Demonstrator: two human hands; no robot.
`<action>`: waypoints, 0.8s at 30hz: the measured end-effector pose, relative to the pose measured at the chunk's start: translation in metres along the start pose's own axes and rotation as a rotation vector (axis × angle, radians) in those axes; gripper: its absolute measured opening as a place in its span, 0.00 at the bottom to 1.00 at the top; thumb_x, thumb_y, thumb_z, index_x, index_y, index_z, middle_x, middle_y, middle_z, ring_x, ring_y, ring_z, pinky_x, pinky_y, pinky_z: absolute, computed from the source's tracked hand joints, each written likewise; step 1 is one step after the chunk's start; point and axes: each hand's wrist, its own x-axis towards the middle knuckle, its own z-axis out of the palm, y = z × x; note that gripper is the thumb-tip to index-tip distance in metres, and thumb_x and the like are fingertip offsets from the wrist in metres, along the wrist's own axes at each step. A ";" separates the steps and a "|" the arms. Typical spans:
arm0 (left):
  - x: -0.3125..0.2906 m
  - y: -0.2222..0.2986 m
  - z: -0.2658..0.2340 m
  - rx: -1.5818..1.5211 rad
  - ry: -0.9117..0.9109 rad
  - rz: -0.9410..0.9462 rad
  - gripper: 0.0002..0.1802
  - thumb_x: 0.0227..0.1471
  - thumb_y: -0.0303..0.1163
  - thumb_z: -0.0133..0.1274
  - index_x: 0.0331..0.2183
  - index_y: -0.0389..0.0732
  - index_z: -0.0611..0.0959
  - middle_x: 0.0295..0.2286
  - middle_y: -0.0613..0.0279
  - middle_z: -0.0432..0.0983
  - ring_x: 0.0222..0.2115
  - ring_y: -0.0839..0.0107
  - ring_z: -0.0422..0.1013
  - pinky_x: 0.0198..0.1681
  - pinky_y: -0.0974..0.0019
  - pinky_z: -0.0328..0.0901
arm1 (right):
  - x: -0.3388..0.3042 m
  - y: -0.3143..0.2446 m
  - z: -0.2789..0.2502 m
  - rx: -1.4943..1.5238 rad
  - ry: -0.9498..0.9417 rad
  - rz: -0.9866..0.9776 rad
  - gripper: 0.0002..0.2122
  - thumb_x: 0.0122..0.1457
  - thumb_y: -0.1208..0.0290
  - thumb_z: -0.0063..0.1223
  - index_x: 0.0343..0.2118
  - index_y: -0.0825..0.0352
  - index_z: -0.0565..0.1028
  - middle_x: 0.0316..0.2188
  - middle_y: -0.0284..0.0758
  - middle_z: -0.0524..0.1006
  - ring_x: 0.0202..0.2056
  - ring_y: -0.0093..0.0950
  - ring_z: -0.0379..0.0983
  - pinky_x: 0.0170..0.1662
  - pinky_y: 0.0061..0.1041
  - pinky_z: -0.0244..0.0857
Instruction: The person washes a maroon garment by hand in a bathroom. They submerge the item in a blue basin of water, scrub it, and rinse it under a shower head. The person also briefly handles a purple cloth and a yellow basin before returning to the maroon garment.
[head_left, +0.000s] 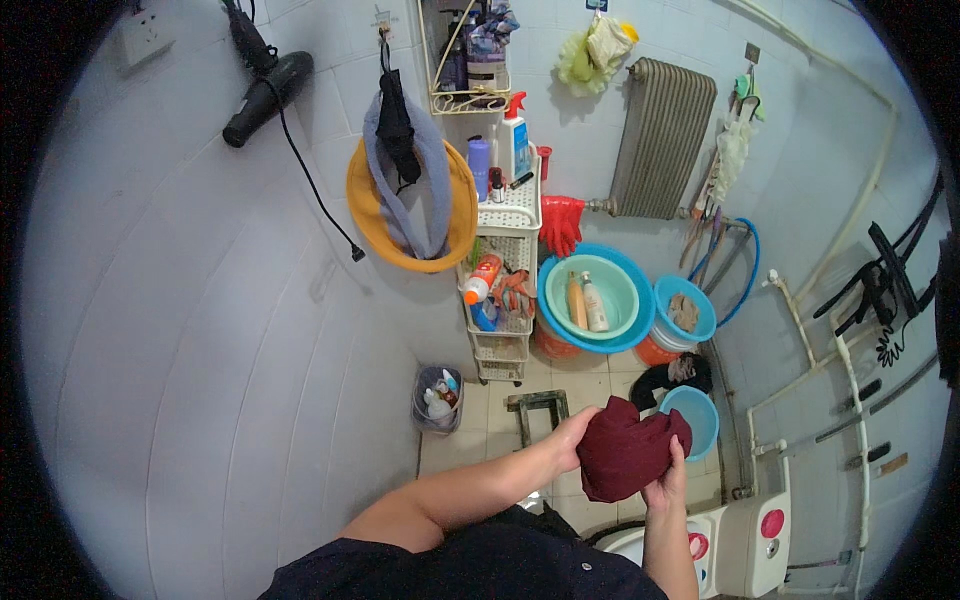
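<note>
A bunched dark maroon cloth (628, 455) is held up between my two hands, above the tiled floor. My left hand (572, 440) grips its left side, with the fingers partly hidden behind the fabric. On the lower right, my right hand (668, 483) is closed on the same cloth, its fingertips pressing the edge. Just beyond the cloth stands a small light-blue basin (692, 418), partly covered by it. A black bundle of fabric (655, 383) lies beside that basin.
Farther off are a large blue basin (628, 262) with a green basin and bottles inside, and a blue bucket (712, 305). A white shelf rack (510, 215), a trash bin (420, 410) and a low stool frame (540, 402) stand leftward. A toilet (745, 545) is at lower right.
</note>
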 end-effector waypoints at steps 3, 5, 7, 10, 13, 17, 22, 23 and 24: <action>-0.012 0.005 0.004 0.182 0.010 -0.077 0.27 0.54 0.54 0.40 0.44 0.43 0.75 0.43 0.61 0.72 0.45 0.65 0.68 0.50 0.55 0.59 | -0.006 -0.018 0.010 0.048 -0.040 -0.057 0.24 0.51 0.64 0.55 0.52 0.63 0.64 0.49 0.37 0.68 0.51 0.37 0.63 0.56 0.40 0.54; -0.022 0.008 0.002 0.243 -0.036 -0.159 0.35 0.51 0.63 0.37 0.50 0.47 0.70 0.49 0.61 0.68 0.49 0.67 0.65 0.52 0.53 0.57 | -0.017 -0.028 0.017 0.057 -0.076 -0.078 0.24 0.51 0.66 0.53 0.52 0.64 0.64 0.50 0.38 0.67 0.51 0.37 0.63 0.57 0.39 0.53; -0.012 -0.002 -0.005 0.115 -0.169 -0.142 0.35 0.52 0.62 0.38 0.52 0.47 0.68 0.50 0.61 0.66 0.49 0.67 0.65 0.52 0.55 0.58 | -0.028 -0.027 0.026 -0.038 -0.185 -0.050 0.25 0.51 0.66 0.54 0.53 0.64 0.63 0.50 0.38 0.67 0.51 0.37 0.63 0.57 0.39 0.53; -0.014 -0.013 0.021 0.109 -0.243 -0.096 0.32 0.53 0.56 0.41 0.53 0.45 0.66 0.51 0.59 0.63 0.49 0.65 0.64 0.53 0.57 0.59 | -0.038 -0.020 0.031 -0.160 -0.237 -0.031 0.28 0.51 0.64 0.56 0.54 0.63 0.61 0.51 0.36 0.66 0.52 0.36 0.62 0.57 0.39 0.54; 0.004 -0.028 0.034 0.186 -0.314 0.081 0.26 0.56 0.45 0.42 0.52 0.43 0.65 0.50 0.58 0.65 0.48 0.64 0.65 0.52 0.59 0.60 | -0.050 -0.034 0.038 -0.251 -0.260 -0.091 0.28 0.50 0.62 0.58 0.53 0.62 0.62 0.49 0.35 0.67 0.51 0.35 0.63 0.53 0.38 0.58; -0.002 -0.037 0.059 0.210 -0.366 0.147 0.20 0.54 0.33 0.43 0.49 0.42 0.69 0.46 0.60 0.69 0.45 0.69 0.67 0.50 0.63 0.62 | -0.027 -0.075 0.011 -0.176 -0.138 -0.120 0.22 0.57 0.57 0.46 0.51 0.65 0.65 0.49 0.38 0.69 0.50 0.35 0.64 0.55 0.37 0.56; -0.002 -0.047 0.082 0.215 -0.294 0.086 0.20 0.52 0.32 0.41 0.47 0.39 0.70 0.43 0.56 0.70 0.44 0.65 0.68 0.49 0.60 0.62 | -0.029 -0.083 -0.002 -0.047 -0.093 -0.084 0.20 0.57 0.56 0.45 0.49 0.64 0.66 0.48 0.37 0.69 0.49 0.35 0.65 0.53 0.38 0.57; -0.004 -0.047 0.084 0.204 -0.269 0.066 0.20 0.52 0.33 0.41 0.47 0.39 0.71 0.43 0.57 0.71 0.44 0.65 0.68 0.49 0.60 0.62 | -0.029 -0.083 -0.004 -0.042 -0.101 -0.074 0.21 0.58 0.56 0.44 0.50 0.64 0.66 0.48 0.38 0.69 0.49 0.36 0.65 0.54 0.39 0.57; -0.005 -0.049 0.086 0.194 -0.240 0.045 0.19 0.52 0.33 0.41 0.46 0.39 0.72 0.42 0.57 0.71 0.43 0.66 0.68 0.48 0.60 0.62 | -0.029 -0.083 -0.009 -0.037 -0.107 -0.063 0.22 0.58 0.55 0.43 0.50 0.65 0.65 0.49 0.40 0.69 0.50 0.36 0.65 0.55 0.39 0.56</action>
